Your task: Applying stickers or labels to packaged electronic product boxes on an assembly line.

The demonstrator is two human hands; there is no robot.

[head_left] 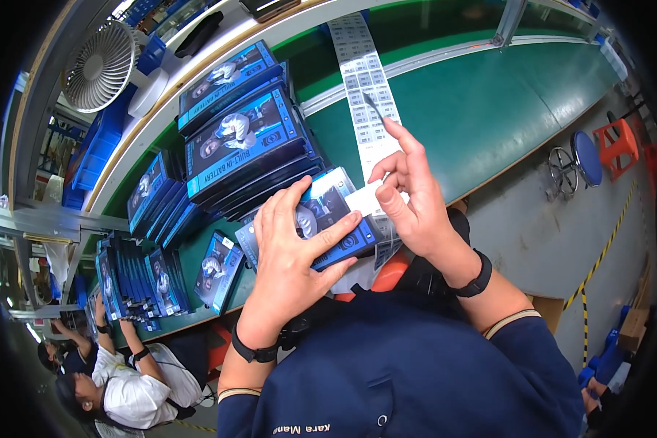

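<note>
A blue and black printed box (317, 208) lies tilted over the table's near edge. My left hand (288, 248) spreads across its top and grips it, the forefinger at the corner of a small white label (365, 198). The label lies over the box's right part. My right hand (416, 197) pinches the label's far end, apparently between thumb and curled fingers; the exact contact is hidden. Its forefinger stretches away from me, with a thin dark pointed tool (373, 106) at the fingertip. Beneath that tool a long strip of printed labels (356, 66) runs across the table.
Stacked blue boxes (241, 139) rise left of my hands; more boxes (128, 281) stand farther left on the green table (482, 95). A white fan (98, 69) stands on the shelf. Another person (135, 390) works at lower left. Stools (588, 157) stand on the right.
</note>
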